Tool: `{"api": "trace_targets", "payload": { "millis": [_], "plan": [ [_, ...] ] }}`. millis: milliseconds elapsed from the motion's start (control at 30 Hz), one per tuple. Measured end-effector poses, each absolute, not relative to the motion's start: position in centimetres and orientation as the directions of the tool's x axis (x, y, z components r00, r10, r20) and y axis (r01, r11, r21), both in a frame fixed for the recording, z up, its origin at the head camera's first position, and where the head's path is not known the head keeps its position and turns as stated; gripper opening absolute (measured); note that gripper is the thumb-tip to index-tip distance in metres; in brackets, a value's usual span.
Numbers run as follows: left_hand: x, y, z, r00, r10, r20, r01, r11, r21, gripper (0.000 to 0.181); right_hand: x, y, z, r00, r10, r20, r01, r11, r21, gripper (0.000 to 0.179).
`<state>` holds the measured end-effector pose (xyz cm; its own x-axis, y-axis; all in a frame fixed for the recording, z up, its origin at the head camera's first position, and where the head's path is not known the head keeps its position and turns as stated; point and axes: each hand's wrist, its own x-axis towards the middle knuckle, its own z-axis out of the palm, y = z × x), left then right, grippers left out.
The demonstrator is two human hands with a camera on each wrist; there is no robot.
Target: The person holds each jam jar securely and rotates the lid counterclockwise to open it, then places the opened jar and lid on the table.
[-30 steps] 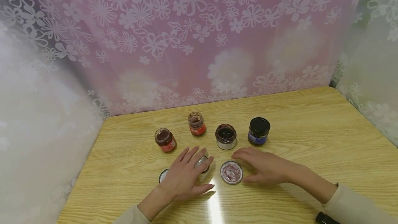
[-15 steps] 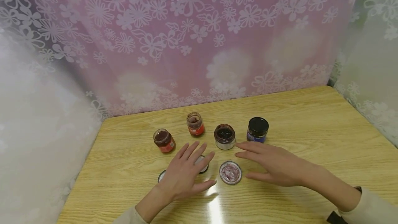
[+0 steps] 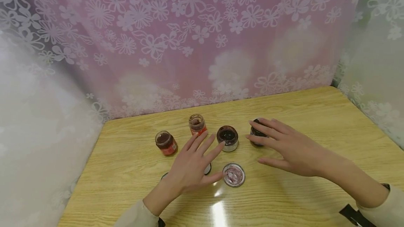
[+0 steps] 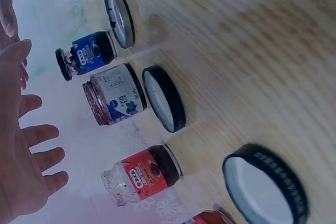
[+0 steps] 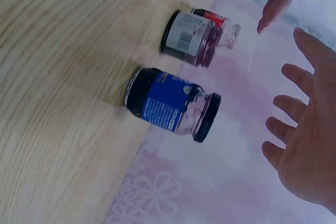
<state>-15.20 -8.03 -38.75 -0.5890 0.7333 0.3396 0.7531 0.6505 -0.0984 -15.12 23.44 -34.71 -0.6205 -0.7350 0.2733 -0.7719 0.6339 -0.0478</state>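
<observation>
My right hand (image 3: 285, 146) hovers with spread fingers over the blue-labelled jar (image 5: 167, 100), whose black lid (image 5: 208, 117) is on. In the head view the fingers cover part of that jar. My left hand (image 3: 194, 165) is spread above the lids in front of the jars and holds nothing. Its thumb overlaps the edge of a jam-smeared lid (image 3: 234, 175). Just beyond its fingertips stands an open jar of dark jam with a white label (image 3: 228, 138). Two black-rimmed lids (image 4: 164, 98) (image 4: 265, 184) lie inside up, mostly hidden under the left hand in the head view.
Two open red-labelled jars stand at the left: one nearly used up (image 3: 197, 123), one with dark red jam (image 3: 166, 143). The wooden table (image 3: 132, 185) ends at a pink flowered curtain (image 3: 176, 62). A black strap (image 3: 356, 216) hangs near the right sleeve.
My right hand has moved from beside the smeared lid up and right to over the blue-labelled jar. My left hand has shifted slightly forward and right, fingers still spread.
</observation>
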Motion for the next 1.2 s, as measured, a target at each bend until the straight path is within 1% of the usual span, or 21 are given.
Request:
{"api": "trace_targets", "payload": {
  "millis": [267, 367, 467, 633, 867, 1200],
  "plan": [
    [-16.6, -6.7, -37.9, -0.576, 0.741, 0.345, 0.761, 0.64, -0.104, 0.075, -16.3, 24.8, -34.9, -0.665, -0.696, 0.271, -0.727, 0.686, -0.025, 0.069],
    [-17.2, -6.2, -37.8, -0.583, 0.745, 0.325, 0.75, 0.647, -0.136, 0.076, -16.7, 25.3, -35.3, -0.675, -0.682, 0.281, -0.712, 0.702, -0.007, 0.071],
    [-17.5, -5.7, -37.8, -0.605, 0.742, 0.288, 0.732, 0.661, -0.163, 0.076, -16.8, 25.7, -35.7, -0.696, -0.662, 0.279, -0.693, 0.721, -0.016, 0.073],
    [-18.1, -4.9, -38.3, -0.638, 0.732, 0.239, 0.716, 0.678, -0.168, 0.076, -17.1, 26.8, -36.4, -0.73, -0.633, 0.259, -0.66, 0.751, -0.027, 0.074],
    [-19.0, -3.7, -38.7, -0.631, 0.733, 0.254, 0.713, 0.677, -0.183, 0.074, -17.4, 28.1, -37.3, -0.79, -0.567, 0.234, -0.59, 0.806, -0.036, 0.075],
    [-20.0, -2.0, -39.3, -0.672, 0.709, 0.215, 0.692, 0.704, -0.16, 0.075, -17.3, 29.7, -38.5, -0.841, -0.499, 0.209, -0.519, 0.854, -0.046, 0.078]
  ]
}}
